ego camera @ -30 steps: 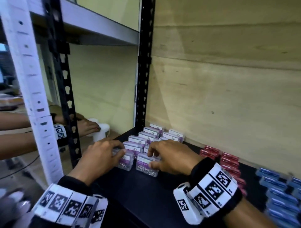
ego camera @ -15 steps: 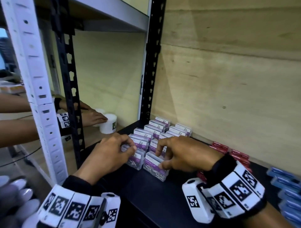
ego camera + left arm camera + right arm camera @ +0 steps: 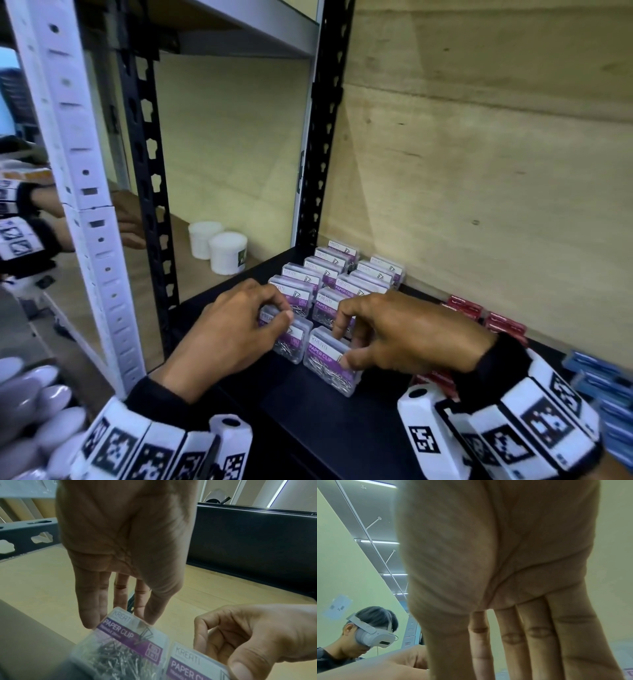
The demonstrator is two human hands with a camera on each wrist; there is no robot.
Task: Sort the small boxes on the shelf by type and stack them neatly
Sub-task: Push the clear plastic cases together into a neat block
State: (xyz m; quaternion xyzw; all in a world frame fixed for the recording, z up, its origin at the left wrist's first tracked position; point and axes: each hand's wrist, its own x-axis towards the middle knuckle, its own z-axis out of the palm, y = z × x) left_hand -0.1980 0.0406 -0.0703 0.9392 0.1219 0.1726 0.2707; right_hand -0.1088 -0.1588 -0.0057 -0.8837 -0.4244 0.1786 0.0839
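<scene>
Clear paper clip boxes with purple labels stand in two rows (image 3: pixel 342 274) at the back left of the black shelf (image 3: pixel 308 431). Two more stand side by side in front. My left hand (image 3: pixel 281 317) pinches the top of the left front box (image 3: pixel 291 342) between thumb and fingers. My right hand (image 3: pixel 342 342) grips the right front box (image 3: pixel 329 366), index finger behind, thumb on its front. The left wrist view shows my left hand (image 3: pixel 120 615) over its box (image 3: pixel 130 639), and the right thumb on the neighbouring box (image 3: pixel 193 662). The right wrist view shows only my right hand (image 3: pixel 513 649); its box is hidden.
Red boxes (image 3: pixel 479 313) lie in rows right of the purple ones, blue boxes (image 3: pixel 603 383) further right. A wooden back wall (image 3: pixel 479 171) closes the shelf. A black upright (image 3: pixel 322 137) stands at its left corner. Two white jars (image 3: pixel 222 250) and another person's hands (image 3: pixel 130 226) are on the neighbouring shelf.
Both hands have stayed on the two front boxes while the view came closer. The other person's hand has drawn back from the white jars.
</scene>
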